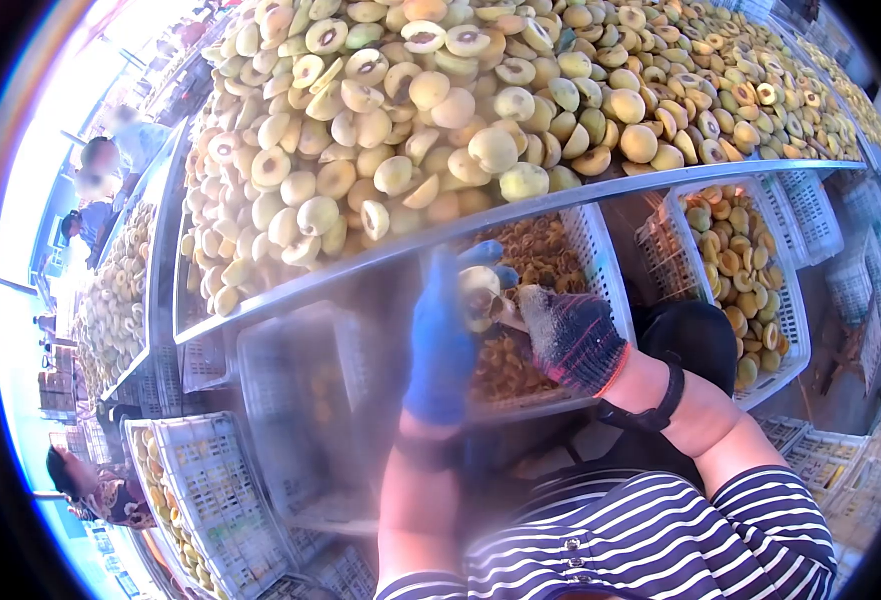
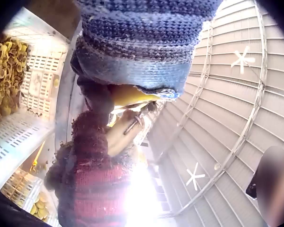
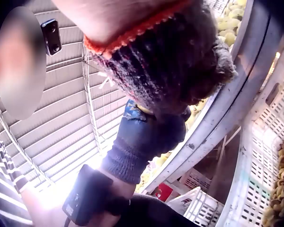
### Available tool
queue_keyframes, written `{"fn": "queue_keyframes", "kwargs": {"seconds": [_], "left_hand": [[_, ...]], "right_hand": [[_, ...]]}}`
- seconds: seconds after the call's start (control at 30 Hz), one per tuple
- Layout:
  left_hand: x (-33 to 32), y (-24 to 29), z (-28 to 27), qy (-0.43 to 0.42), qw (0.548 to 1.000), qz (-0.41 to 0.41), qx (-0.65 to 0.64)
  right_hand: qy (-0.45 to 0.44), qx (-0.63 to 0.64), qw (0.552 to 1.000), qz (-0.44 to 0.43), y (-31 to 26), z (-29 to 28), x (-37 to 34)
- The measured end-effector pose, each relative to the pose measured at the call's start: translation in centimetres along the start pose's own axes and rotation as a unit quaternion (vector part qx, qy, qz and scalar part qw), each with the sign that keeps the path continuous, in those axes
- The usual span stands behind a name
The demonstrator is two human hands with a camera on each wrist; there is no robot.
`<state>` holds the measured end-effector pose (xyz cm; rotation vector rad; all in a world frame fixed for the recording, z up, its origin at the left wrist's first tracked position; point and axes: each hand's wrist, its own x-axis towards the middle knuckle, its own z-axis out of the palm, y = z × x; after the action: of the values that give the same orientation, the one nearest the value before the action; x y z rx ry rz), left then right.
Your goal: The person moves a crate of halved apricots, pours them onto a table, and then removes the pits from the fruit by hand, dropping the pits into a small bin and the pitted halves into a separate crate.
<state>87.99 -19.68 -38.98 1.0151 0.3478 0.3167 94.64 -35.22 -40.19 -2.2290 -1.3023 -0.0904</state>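
In the head view my left hand point(image 1: 443, 345), in a blue glove, holds a cut yellow fruit point(image 1: 480, 296) above a crate of small brown pieces point(image 1: 506, 368). Close on its right, my right hand point(image 1: 573, 338) wears a dark knitted glove. The left wrist view shows the right hand point(image 2: 97, 165) gripping a pale handle point(image 2: 119, 138) with a thin metal part at the fruit point(image 2: 128, 94), under the left hand point(image 2: 137, 49). In the right wrist view the right hand point(image 3: 163, 61) covers most of the fruit and part of the left hand point(image 3: 149, 135).
Beyond the hands, a metal-edged table point(image 1: 521, 207) bears a large heap of halved fruit point(image 1: 391, 130). A white crate of fruit halves point(image 1: 799, 345) stands at the right. More crates point(image 1: 211, 490) are at the lower left, and several people are at the far left.
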Motion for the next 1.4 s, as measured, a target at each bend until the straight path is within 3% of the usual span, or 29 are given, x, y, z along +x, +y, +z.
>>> {"fn": "queue_keyframes", "kwargs": {"seconds": [0.17,0.23,0.27,0.3,0.33,0.4,0.43,0.47,0.5,0.57,0.6,0.63,0.7,0.73,0.77,0.8,0.83,0.9,0.93,0.97,1.0,1.07,1.13,1.17,1.23,1.27,1.33,1.4], "left_hand": [[-0.3,0.3,-0.4,-0.006,0.995,-0.046,0.088],[0.0,-0.4,-0.2,0.021,0.993,-0.047,0.108],[0.3,-1.2,-1.2,-0.042,0.966,0.081,0.242],[0.2,-0.9,-1.9,-0.060,0.943,0.138,0.298],[0.0,-0.5,-1.5,-0.058,0.948,0.100,0.296],[-0.7,1.4,-0.8,-0.014,0.958,-0.051,0.283],[-0.1,0.5,-1.3,0.002,0.916,0.010,0.400],[-0.7,1.8,-0.9,-0.001,0.898,-0.023,0.439],[-0.8,1.2,-1.3,-0.001,0.929,0.032,0.368],[-1.1,-0.3,-1.1,-0.025,0.966,0.141,0.214],[-1.3,-0.4,-0.7,-0.072,0.976,0.154,0.133],[-1.4,-0.2,-0.6,-0.055,0.941,0.256,0.215],[-1.4,0.2,-0.5,-0.024,0.822,0.436,0.365],[-1.1,0.7,-1.2,-0.085,0.846,0.351,0.392],[-0.8,1.1,-2.0,-0.139,0.856,0.261,0.424],[-0.8,1.9,-2.0,-0.158,0.899,0.149,0.380],[-1.0,2.5,-1.8,-0.187,0.925,0.034,0.328],[-1.8,1.3,-1.2,-0.068,0.978,0.170,0.104],[-2.0,0.9,-0.8,-0.041,0.971,0.189,0.140],[-1.9,0.6,-0.5,-0.015,0.962,0.210,0.176],[-1.6,-0.7,-0.5,0.003,0.978,0.169,0.125],[-0.8,-1.5,-0.7,0.022,0.992,0.109,0.060],[-0.5,-1.5,0.7,0.074,0.995,0.071,-0.014],[-0.3,-1.3,1.2,0.064,0.996,0.055,0.007],[-0.3,-0.6,1.5,0.049,0.997,0.023,0.050],[0.1,-1.2,1.5,0.059,0.994,0.022,0.084],[0.5,-0.8,1.8,0.039,0.995,-0.012,0.092],[0.6,-0.3,2.5,0.013,0.995,-0.041,0.088]], "right_hand": [[-0.060,0.070,0.994,0.054,-1.1,-1.3,0.8],[0.034,0.003,0.992,-0.118,0.9,0.8,-0.7],[0.068,0.079,0.988,-0.116,2.3,2.4,-1.6],[0.061,0.083,0.990,-0.099,2.1,2.1,-1.7],[0.055,0.087,0.991,-0.083,1.8,1.7,-1.9],[0.027,0.049,0.997,-0.056,1.5,2.9,-2.3],[0.000,0.049,0.997,-0.056,1.5,2.5,-2.3],[-0.027,0.048,0.997,-0.055,1.5,2.2,-2.3],[-0.061,0.035,0.996,-0.046,1.3,1.7,-2.2],[-0.056,0.147,0.988,0.007,1.7,1.7,-1.6],[-0.061,0.181,0.982,0.007,1.6,1.7,-1.5],[-0.066,0.215,0.974,0.007,1.5,1.7,-1.4],[-0.089,0.244,0.965,-0.042,1.5,1.9,-1.4],[-0.158,0.407,0.897,0.074,0.8,1.6,-1.7],[-0.217,0.457,0.853,0.127,-0.2,0.7,-1.3],[-0.271,0.505,0.800,0.181,-1.2,-0.7,-0.8],[-0.274,0.507,0.801,0.162,-0.4,-0.2,-1.0],[-0.253,0.543,0.786,0.150,1.6,1.4,-1.9],[-0.230,0.576,0.769,0.156,2.7,2.3,-2.8],[-0.256,0.621,0.714,0.197,1.7,1.0,-1.8],[-0.277,0.659,0.656,0.243,0.6,-0.2,-0.9],[-0.312,0.650,0.655,0.225,-1.3,-2.0,0.7],[-0.285,0.625,0.694,0.216,-1.9,-2.1,0.7],[-0.295,0.584,0.721,0.230,-1.3,-1.6,0.7],[-0.247,0.536,0.789,0.174,0.2,1.0,-0.1],[-0.184,0.522,0.827,0.101,1.3,3.7,-1.2],[-0.128,0.501,0.856,0.025,2.1,4.3,-1.9],[-0.143,0.502,0.853,0.018,2.1,2.5,-1.8]]}}
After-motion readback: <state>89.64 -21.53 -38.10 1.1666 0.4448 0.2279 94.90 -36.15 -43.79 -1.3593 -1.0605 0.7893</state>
